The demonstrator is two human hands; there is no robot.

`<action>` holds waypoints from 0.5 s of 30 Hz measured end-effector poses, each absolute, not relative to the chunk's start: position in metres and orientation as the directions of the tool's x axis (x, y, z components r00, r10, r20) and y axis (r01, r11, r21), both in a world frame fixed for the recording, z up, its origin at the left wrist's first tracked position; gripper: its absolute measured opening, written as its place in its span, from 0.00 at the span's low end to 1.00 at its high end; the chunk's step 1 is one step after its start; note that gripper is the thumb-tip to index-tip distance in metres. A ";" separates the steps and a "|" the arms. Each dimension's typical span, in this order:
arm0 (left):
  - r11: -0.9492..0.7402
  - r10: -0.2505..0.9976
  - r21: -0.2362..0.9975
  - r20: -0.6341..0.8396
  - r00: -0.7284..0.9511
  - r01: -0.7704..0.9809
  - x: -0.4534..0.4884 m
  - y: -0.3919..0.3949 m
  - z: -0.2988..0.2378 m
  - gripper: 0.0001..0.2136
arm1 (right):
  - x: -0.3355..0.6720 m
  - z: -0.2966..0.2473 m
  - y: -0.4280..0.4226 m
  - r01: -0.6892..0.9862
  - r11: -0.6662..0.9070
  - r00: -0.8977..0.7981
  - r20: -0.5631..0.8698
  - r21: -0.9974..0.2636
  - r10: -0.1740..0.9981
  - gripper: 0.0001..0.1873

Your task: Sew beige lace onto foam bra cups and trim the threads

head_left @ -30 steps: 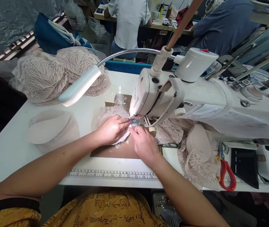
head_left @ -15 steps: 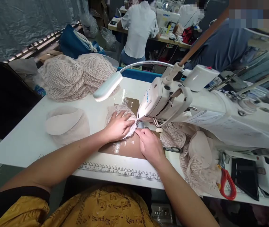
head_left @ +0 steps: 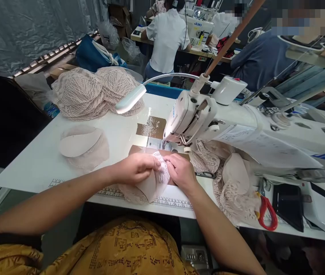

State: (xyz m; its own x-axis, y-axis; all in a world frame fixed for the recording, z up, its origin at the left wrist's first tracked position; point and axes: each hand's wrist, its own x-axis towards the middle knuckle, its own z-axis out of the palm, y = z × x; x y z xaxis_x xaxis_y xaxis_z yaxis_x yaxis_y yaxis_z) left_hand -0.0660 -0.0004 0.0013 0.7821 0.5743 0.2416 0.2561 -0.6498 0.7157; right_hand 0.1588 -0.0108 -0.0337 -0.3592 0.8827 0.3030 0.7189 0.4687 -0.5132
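Between my two hands hangs a beige lace piece (head_left: 163, 175) with a smooth fabric panel, its lower part spread over the printed ruler at the table's front edge. My left hand (head_left: 136, 168) is closed, pinching the lace from the left. On its right edge my right hand (head_left: 180, 171) closes with thumb and forefinger together. Both hands are in front of the sewing machine (head_left: 179, 114), and the lace is apart from the needle area. Part of the piece is hidden behind my left hand.
A beige cup-shaped piece (head_left: 84, 147) lies on the left of the table. Behind it are stacked lace pieces (head_left: 79, 93). Right of my hands are more lace pieces (head_left: 235, 194), red-handled scissors (head_left: 267, 215) and a black phone-like device (head_left: 288, 206). A lamp (head_left: 131, 98) overhangs the table. Co-workers sit beyond.
The lace piece has come away from the machine's needle area toward me. My left hand, earlier flat on it with fingers spread, now pinches it; my right hand still grips its edge.
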 end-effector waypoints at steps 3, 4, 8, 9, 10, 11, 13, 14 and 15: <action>-0.711 0.631 0.561 0.242 0.738 0.424 -0.058 0.009 -0.010 0.13 | 0.160 -0.035 -0.010 0.728 0.467 -0.355 0.306 -0.501 0.883 0.17; -0.737 0.621 0.505 0.244 0.745 0.449 -0.055 0.013 -0.015 0.12 | 0.161 -0.035 -0.010 0.743 0.461 -0.353 0.301 -0.485 0.886 0.17; -0.805 0.567 0.372 0.256 0.783 0.462 -0.046 0.022 -0.025 0.13 | 0.159 -0.033 -0.010 0.840 0.444 -0.395 0.210 -0.313 0.894 0.20; -0.808 0.564 0.357 0.241 0.790 0.469 -0.046 0.024 -0.024 0.14 | 0.158 -0.032 -0.010 0.862 0.437 -0.405 0.170 -0.256 0.898 0.21; -0.808 0.566 0.340 0.222 0.794 0.481 -0.045 0.025 -0.023 0.14 | 0.156 -0.030 -0.010 0.880 0.429 -0.409 0.133 -0.206 0.903 0.22; -0.804 0.574 0.320 0.201 0.794 0.501 -0.046 0.026 -0.022 0.15 | 0.155 -0.029 -0.010 0.892 0.420 -0.408 0.102 -0.167 0.907 0.23; -0.790 0.599 0.280 0.163 0.784 0.545 -0.046 0.028 -0.019 0.18 | 0.152 -0.026 -0.010 0.907 0.405 -0.400 0.062 -0.120 0.914 0.23; -0.784 0.609 0.262 0.151 0.779 0.562 -0.047 0.029 -0.018 0.18 | 0.151 -0.025 -0.011 0.912 0.396 -0.393 0.049 -0.108 0.918 0.22; -0.781 0.614 0.246 0.142 0.776 0.574 -0.047 0.030 -0.018 0.19 | 0.150 -0.024 -0.011 0.916 0.388 -0.386 0.036 -0.101 0.922 0.22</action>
State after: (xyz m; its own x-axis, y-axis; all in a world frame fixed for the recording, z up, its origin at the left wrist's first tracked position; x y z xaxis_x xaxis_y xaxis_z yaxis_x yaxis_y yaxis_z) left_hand -0.0471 0.0301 -0.0178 0.7760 0.6144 0.1425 0.5736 -0.7815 0.2456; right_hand 0.1505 -0.0106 -0.0243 -0.3861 0.9217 0.0364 0.9162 0.3878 -0.1011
